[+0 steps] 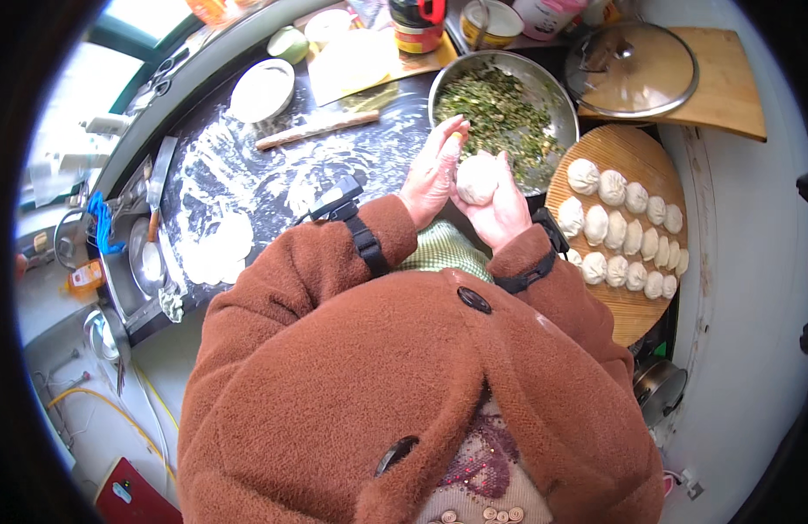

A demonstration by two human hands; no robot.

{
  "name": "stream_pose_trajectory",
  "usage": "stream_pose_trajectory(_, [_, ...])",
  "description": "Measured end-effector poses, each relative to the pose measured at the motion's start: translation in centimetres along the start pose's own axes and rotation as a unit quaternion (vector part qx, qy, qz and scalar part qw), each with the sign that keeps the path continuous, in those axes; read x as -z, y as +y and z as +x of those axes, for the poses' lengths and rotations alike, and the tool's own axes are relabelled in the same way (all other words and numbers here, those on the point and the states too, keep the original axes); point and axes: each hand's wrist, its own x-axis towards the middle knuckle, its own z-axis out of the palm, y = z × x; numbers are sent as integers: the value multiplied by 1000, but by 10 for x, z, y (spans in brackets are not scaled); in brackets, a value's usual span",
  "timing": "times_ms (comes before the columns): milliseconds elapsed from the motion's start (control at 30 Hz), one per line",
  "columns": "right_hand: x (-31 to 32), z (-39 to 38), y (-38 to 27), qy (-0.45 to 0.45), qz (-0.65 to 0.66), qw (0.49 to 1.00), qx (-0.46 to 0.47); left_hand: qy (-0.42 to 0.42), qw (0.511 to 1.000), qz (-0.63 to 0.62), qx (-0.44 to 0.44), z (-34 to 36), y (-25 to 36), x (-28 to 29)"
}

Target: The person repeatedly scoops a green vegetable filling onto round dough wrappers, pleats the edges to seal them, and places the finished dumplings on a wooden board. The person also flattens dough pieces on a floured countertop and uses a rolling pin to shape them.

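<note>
Dough bun [477,180], in the head view, is cupped in the right hand [509,210] near the steel bowl [563,124], the left hand [430,173] held open alongside; likely light, soft and easily torn, it is best supported from beneath, unsqueezed.

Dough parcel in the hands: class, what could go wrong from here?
The dough parcel might slip from the right hand; the steel bowl of filling is close by.
The right sleeve could brush the nearest row of parcels on the round board.
The rolling pin lies loose and might roll.
</note>
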Motion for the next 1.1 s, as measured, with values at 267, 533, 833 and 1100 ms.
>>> stream_pose_trajectory(267, [-22,10,70,59,-4,997,-43,65,974,-171,136,-12,36,98])
stream_pose_trajectory(533, [-34,57,154,-124,-111,986,-13,129,952,-210,179,-95,70,191])
stream_pose_trajectory(833, [-54,37,185,3,-136,990,-21,128,965,-104,203,-75,93,209])
stream_pose_trajectory(1100, [-16,6,126,64,-102,993,16,-39,992,-63,103,34,79,70])
